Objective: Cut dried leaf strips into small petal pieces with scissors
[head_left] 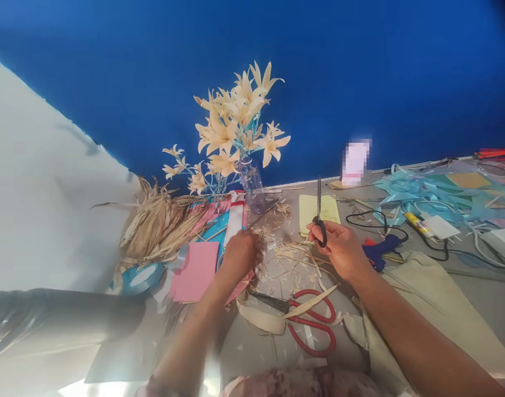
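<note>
My right hand (339, 245) is closed on small black-handled scissors (319, 226), whose blades point upward. Across from it, my left hand (240, 255) rests low over the scraps at the edge of the pink sheets, fingers curled under. Whatever those fingers hold is hidden from me. Cut straw-coloured scraps (293, 253) are strewn between the two hands. Closer to my body lie large red-handled scissors (312, 320), beside a curled pale strip (262, 318). Just beyond my right hand is a yellow notepad (308, 208).
Pale flowers (219, 129) stand in a clear bottle (252, 187) against the blue wall. Dried husks (157, 220), pink paper (198, 270) and blue tape (142, 277) lie left. On the right are a dark blue glue gun (378, 253), cables and blue ribbon scraps (430, 187).
</note>
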`<state>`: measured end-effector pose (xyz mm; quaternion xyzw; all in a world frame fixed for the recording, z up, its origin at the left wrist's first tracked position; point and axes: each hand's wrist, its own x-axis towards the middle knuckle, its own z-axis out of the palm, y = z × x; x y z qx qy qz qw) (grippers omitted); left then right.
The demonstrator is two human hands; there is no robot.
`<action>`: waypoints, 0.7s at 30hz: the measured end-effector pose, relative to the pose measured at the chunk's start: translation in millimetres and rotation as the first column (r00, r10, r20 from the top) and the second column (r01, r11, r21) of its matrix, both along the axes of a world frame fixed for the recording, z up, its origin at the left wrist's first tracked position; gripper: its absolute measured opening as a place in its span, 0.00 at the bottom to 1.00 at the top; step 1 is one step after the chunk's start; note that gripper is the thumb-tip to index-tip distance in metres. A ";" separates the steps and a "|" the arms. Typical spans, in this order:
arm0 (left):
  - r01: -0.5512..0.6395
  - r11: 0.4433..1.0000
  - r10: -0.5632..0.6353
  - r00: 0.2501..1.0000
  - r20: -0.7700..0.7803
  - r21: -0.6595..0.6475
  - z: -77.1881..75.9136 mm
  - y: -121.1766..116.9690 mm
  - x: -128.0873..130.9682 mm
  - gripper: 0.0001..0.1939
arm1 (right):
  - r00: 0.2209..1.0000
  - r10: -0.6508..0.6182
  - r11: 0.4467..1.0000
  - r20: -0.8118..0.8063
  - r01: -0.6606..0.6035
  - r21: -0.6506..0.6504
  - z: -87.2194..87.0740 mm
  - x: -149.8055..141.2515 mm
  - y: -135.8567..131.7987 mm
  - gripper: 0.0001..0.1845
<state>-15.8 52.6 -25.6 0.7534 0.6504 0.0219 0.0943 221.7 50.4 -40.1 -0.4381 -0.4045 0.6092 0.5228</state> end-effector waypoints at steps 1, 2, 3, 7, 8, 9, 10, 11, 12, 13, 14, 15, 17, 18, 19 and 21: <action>-0.007 1.000 0.007 1.000 -0.017 0.011 0.7 3.9 -2.7 0.12 | 1.000 0.006 1.000 0.007 -0.006 -0.002 -0.6 0.5 0.2 0.16; -0.021 0.999 0.022 0.999 -0.034 0.025 1.8 6.7 -6.6 0.12 | 1.000 0.012 1.000 0.014 -0.012 -0.005 -1.0 0.9 0.3 0.16; -0.044 0.998 0.046 0.998 -0.051 0.041 3.1 8.4 -11.5 0.13 | 1.000 0.017 1.000 0.017 -0.016 -0.008 -1.1 1.4 0.2 0.16; -0.162 0.982 0.173 0.979 -0.110 0.097 6.1 7.9 -30.6 0.17 | 1.000 0.030 0.999 0.009 -0.030 -0.021 0.2 1.7 -1.7 0.16; -0.172 0.980 0.184 0.976 -0.119 0.102 5.4 7.0 -32.4 0.18 | 0.999 0.036 0.999 0.005 -0.035 -0.023 0.6 1.3 -2.4 0.16; -0.168 0.980 0.180 0.975 -0.126 0.104 3.9 6.2 -32.2 0.17 | 0.999 0.043 0.999 0.002 -0.043 -0.027 1.0 0.8 -3.2 0.16; -0.153 0.983 0.166 0.977 -0.130 0.104 1.6 5.4 -30.0 0.17 | 0.999 0.050 0.998 0.000 -0.050 -0.033 1.2 0.1 -3.8 0.16; -0.133 0.986 0.146 0.981 -0.131 0.102 -1.3 4.7 -26.2 0.16 | 0.998 0.055 0.998 0.000 -0.055 -0.038 1.2 -0.5 -4.3 0.16; -0.114 0.988 0.127 0.983 -0.129 0.101 -4.7 4.1 -21.2 0.16 | 0.998 0.060 0.997 0.004 -0.059 -0.045 1.0 -1.0 -4.5 0.16; -0.103 0.990 0.115 0.986 -0.125 0.100 -8.6 3.5 -15.6 0.15 | 0.998 0.064 0.997 0.011 -0.063 -0.051 0.6 -1.3 -4.6 0.16; -0.098 0.990 0.110 0.987 -0.118 0.100 -12.6 2.9 -9.9 0.14 | 0.998 0.066 0.996 0.020 -0.065 -0.056 0.1 -1.5 -4.4 0.16; -0.100 0.990 0.111 0.988 -0.108 0.102 -16.6 2.4 -4.8 0.13 | 0.997 0.068 0.996 0.030 -0.066 -0.058 -0.4 -1.6 -4.1 0.16; -0.111 0.988 0.120 0.990 -0.077 0.112 -23.7 1.7 2.1 0.10 | 0.997 0.068 0.996 0.047 -0.065 -0.061 -1.1 -1.6 -3.2 0.16; -0.118 0.986 0.126 0.991 -0.055 0.118 -26.5 1.6 3.8 0.09 | 0.996 0.065 0.996 0.053 -0.062 -0.062 -1.1 -1.6 -2.8 0.16; -0.125 0.984 0.130 0.991 -0.028 0.125 -28.6 1.7 4.4 0.08 | 0.996 0.062 0.996 0.057 -0.059 -0.063 -1.0 -1.8 -2.5 0.16; -0.141 0.980 0.136 0.990 0.041 0.142 -30.9 2.1 3.2 0.07 | 0.996 0.063 0.996 0.064 -0.059 -0.067 -0.2 -2.5 -2.4 0.17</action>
